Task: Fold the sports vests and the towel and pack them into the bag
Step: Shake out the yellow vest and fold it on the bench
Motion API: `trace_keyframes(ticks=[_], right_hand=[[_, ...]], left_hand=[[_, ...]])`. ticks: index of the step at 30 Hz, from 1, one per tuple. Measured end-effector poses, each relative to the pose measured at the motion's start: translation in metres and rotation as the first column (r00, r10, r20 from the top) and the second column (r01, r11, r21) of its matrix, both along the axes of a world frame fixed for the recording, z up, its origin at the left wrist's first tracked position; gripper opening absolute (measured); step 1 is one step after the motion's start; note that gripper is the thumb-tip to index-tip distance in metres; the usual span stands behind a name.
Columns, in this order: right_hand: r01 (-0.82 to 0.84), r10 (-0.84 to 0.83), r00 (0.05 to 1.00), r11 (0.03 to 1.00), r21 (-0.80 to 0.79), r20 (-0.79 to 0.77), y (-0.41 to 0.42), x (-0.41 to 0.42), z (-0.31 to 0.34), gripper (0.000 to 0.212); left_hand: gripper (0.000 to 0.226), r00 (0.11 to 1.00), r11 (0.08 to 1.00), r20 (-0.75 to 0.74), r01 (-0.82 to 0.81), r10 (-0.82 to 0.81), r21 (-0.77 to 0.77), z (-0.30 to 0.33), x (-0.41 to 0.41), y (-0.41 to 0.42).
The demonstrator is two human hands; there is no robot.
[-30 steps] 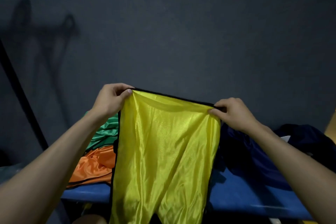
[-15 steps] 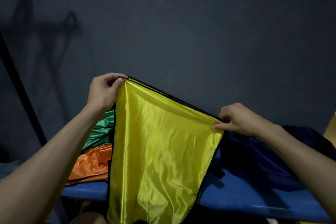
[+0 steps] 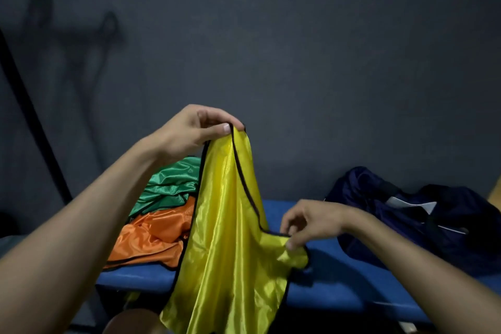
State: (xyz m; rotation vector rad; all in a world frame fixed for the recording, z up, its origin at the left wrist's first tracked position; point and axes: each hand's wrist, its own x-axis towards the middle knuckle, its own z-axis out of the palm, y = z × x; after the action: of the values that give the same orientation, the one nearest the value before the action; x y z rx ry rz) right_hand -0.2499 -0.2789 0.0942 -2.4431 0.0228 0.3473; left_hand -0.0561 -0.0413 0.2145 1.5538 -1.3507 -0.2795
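1. Left hand (image 3: 193, 131) is raised high over the worktop (image 3: 325, 285), its fingers (image 3: 225, 127) and thumb pinching one black-trimmed top corner of the yellow vest (image 3: 230, 238).
2. Right hand (image 3: 311, 222) is low, just above the worktop; its fingers are curled and pinch the vest's other corner at the trim.
3. The vest hangs from the left hand, top edge sloping steeply down to the right hand. Its lower part drapes over the front of the worktop.
4. Green vest (image 3: 168, 187) lies crumpled on the worktop behind the left forearm, overlapping the orange vest (image 3: 151, 241) in front of it. Both are left of the yellow one.
5. Dark blue bag (image 3: 423, 217) sits at the right end of the worktop against the grey wall (image 3: 298, 62), well apart from the vests.
6. No towel identifiable.
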Motion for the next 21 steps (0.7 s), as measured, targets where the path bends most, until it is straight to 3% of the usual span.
trace_keyframes(ticks=[1,3,6,8,10,18,21], right_hand=[[-0.001,0.0,0.998,1.0,0.018,0.06,0.008,0.002,0.004,0.014],[0.075,-0.097,0.939,0.994,0.077,0.33,0.023,0.009,0.015,0.02],[0.161,-0.28,0.733,0.957,0.241,0.62,0.036,0.022,0.032,0.018],[0.105,-0.293,0.714,0.943,0.317,0.636,0.042,0.029,0.046,0.026],[0.029,-0.293,0.765,0.906,0.423,0.574,0.047,0.033,0.058,0.032],[-0.057,-0.339,0.853,0.694,0.717,0.396,0.055,0.029,0.072,0.012],[-0.057,-0.348,0.775,0.793,0.607,0.528,0.053,0.025,0.073,0.026]], left_hand=[[0.021,0.999,1.0,0.029,0.017,-0.017,-0.004,0.001,-0.002,0.0],[0.025,0.997,0.999,0.061,0.045,-0.046,0.018,0.003,-0.004,0.0],[0.025,0.991,0.991,0.076,0.101,-0.109,0.093,0.003,-0.005,0.001],[0.024,0.985,0.982,0.089,0.133,-0.146,0.132,0.005,-0.007,0.001],[0.024,0.982,0.976,0.093,0.15,-0.165,0.156,0.007,-0.009,0.001],[0.019,0.986,0.968,0.113,0.096,-0.125,0.232,0.019,-0.015,0.001],[0.019,0.971,0.978,0.24,-0.063,0.014,0.199,0.022,-0.019,-0.005]])
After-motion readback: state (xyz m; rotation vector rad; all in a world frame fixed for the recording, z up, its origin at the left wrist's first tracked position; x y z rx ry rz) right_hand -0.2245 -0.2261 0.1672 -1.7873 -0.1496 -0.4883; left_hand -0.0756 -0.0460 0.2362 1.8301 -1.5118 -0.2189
